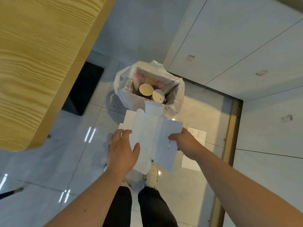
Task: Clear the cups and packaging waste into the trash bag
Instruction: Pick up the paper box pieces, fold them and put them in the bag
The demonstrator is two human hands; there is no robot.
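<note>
A flattened white cardboard box (152,133) is held out over the floor just in front of the trash bag. My left hand (122,151) grips its left edge, thumb on top. My right hand (185,140) pinches its right edge. The white trash bag (121,94) stands open on the floor beyond the box. Inside it lie two paper cups (145,89), (158,95), both on their sides with mouths facing up, and a paper sheet with red print (147,77).
A yellow wooden table (41,66) fills the upper left, with a black mat (83,89) under it. White cabinet panels (237,46) stand at the right. A printed paper sheet (198,135) lies on the tiled floor beside my right hand. My feet are below the box.
</note>
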